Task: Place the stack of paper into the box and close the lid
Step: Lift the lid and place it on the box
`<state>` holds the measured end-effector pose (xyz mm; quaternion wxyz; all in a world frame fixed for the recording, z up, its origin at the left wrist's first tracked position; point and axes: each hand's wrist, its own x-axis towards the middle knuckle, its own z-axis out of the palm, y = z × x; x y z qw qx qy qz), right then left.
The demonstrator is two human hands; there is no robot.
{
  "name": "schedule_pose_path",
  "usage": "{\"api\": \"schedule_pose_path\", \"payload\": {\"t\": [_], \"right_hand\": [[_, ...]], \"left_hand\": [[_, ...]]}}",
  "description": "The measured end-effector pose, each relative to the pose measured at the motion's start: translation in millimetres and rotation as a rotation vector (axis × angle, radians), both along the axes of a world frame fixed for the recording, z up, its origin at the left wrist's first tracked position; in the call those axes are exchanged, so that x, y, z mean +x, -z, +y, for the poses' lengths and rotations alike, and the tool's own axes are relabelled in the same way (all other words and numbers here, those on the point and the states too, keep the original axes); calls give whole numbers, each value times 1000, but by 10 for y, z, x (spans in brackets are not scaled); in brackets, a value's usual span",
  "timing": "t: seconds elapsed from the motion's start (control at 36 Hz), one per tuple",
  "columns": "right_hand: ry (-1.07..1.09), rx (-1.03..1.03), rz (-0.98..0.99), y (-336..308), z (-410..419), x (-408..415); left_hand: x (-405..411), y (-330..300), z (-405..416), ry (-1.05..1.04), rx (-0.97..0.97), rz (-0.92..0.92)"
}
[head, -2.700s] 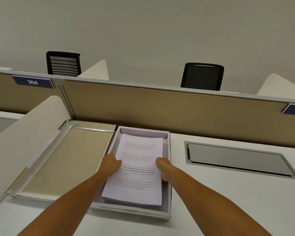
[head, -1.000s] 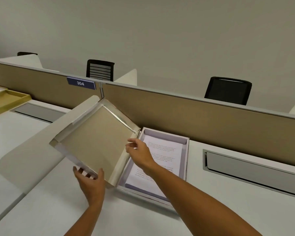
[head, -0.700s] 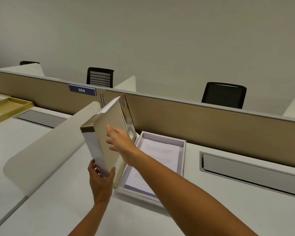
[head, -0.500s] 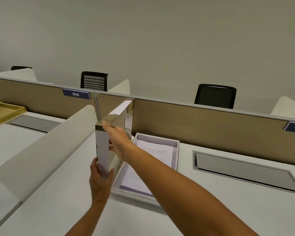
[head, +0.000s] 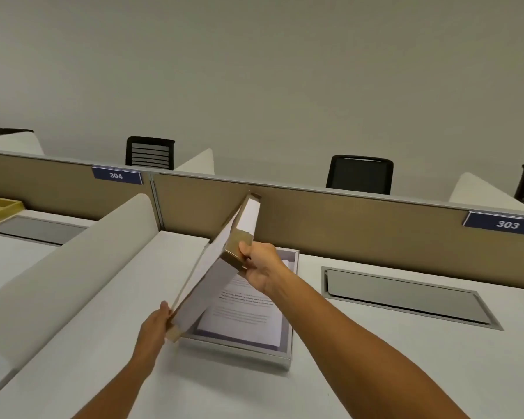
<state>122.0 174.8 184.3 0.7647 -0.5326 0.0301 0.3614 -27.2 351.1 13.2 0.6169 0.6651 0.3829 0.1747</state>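
R hand (head: pixel 262 267) grips the lid (head: pixel 217 267) at its far-right edge; L hand (head: pixel 153 328) clasps its near corner. Lid is tilted steeply above the box (head: pixel 282 356), over its left side. Paper stack (head: pixel 242 316) lies inside the box, on the desk (head: pixel 375 358).

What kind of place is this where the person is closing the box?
Most likely a shared office or study hall. Tan divider panels separate numbered desks, with plates reading 304 and 303. Black office chairs stand behind them, and a cable hatch is set into the white desk.
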Motion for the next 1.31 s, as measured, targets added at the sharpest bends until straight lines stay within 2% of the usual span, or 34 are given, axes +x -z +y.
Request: {"api": "schedule_pose_path", "payload": {"t": [0.14, 0.42, 0.61, 0.81, 0.89, 1.0, 1.14, 1.31], "right_hand": [[24, 25, 44, 305, -436, 21], [106, -274, 22, 1055, -851, -46], [105, -357, -9, 1391, -964, -132], [-84, -723, -203, 1513, -943, -295], [-145, -810, -303, 1571, -931, -298], [-280, -944, -485, 1578, -927, -255], [-414, -1060, -525, 1624, -938, -157], [-482, -1109, -551, 1698, -953, -145]], "left_hand": [[66, 88, 46, -19, -60, 38], [334, 73, -43, 6, 139, 105], [459, 110, -115, 17, 232, 144], [405, 136, -112, 89, 398, 175], [424, 150, -128, 120, 474, 199], [460, 168, -139, 131, 483, 223], [476, 159, -166, 125, 518, 234], [459, 198, -151, 143, 519, 248]]}}
